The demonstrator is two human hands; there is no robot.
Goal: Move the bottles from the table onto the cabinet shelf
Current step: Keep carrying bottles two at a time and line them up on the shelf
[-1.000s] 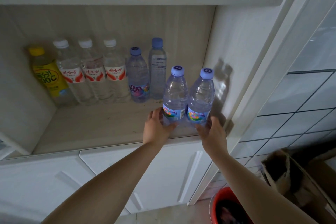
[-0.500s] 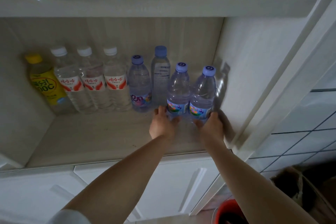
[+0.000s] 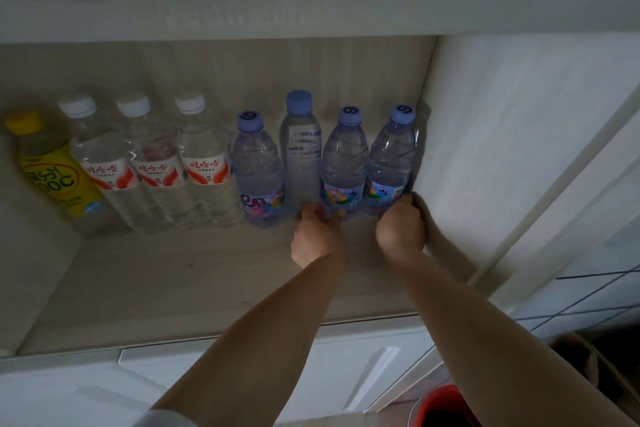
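Nearest, the left hand (image 3: pixel 313 236) gripped the base of a clear ribbed plastic bottle with a lilac cap (image 3: pixel 343 163), while the right hand (image 3: pixel 400 229) curled round its twin (image 3: pixel 391 159) beside the cabinet wall; both stood upright on the pale wood-grain cabinet shelf (image 3: pixel 156 281). Beyond, six more bottles lined the back, so the task looked nearly finished, only release remaining; the bench was out of view.

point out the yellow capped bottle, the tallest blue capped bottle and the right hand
yellow-capped bottle (image 3: pixel 57 180), head view, on its yellow label
tallest blue-capped bottle (image 3: pixel 300 146), head view, on its upper body
right hand (image 3: pixel 400 230), head view, on its back
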